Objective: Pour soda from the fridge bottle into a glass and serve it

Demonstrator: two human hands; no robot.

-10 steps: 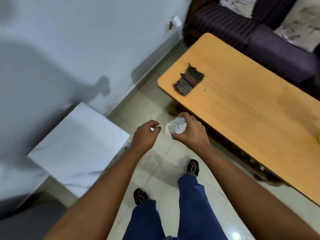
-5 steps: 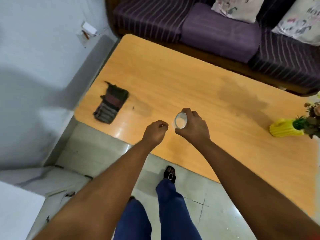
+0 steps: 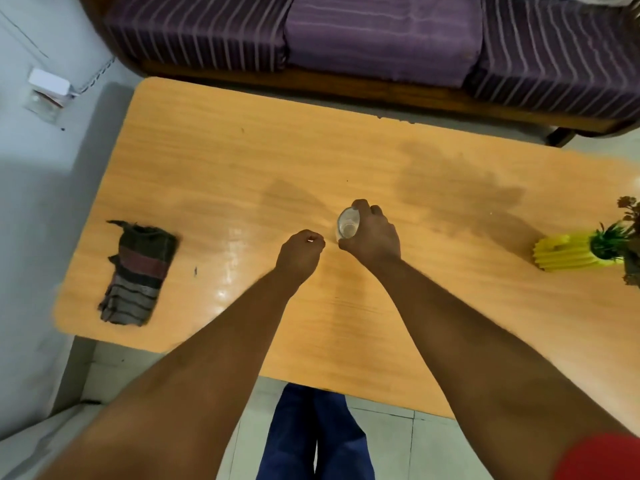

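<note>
My right hand [image 3: 372, 235] is wrapped around a clear glass [image 3: 347, 225], seen from above, over the middle of the wooden table [image 3: 242, 161]. Whether the glass rests on the table or hangs just above it, I cannot tell. The liquid inside looks clear. My left hand [image 3: 299, 254] is a loose fist just left of the glass, holding nothing, with a small gap between them. No soda bottle is in view.
A folded striped cloth [image 3: 138, 271] lies near the table's left end. A yellow ribbed vase with a plant [image 3: 575, 252] stands at the right edge. A purple striped sofa [image 3: 346, 36] runs behind the table. My legs in blue trousers [image 3: 311, 434] stand at the near edge.
I have turned from the white fridge and walked up to the table. Both hands, with the glass in the right one, have moved from over the floor to over the table's middle.
</note>
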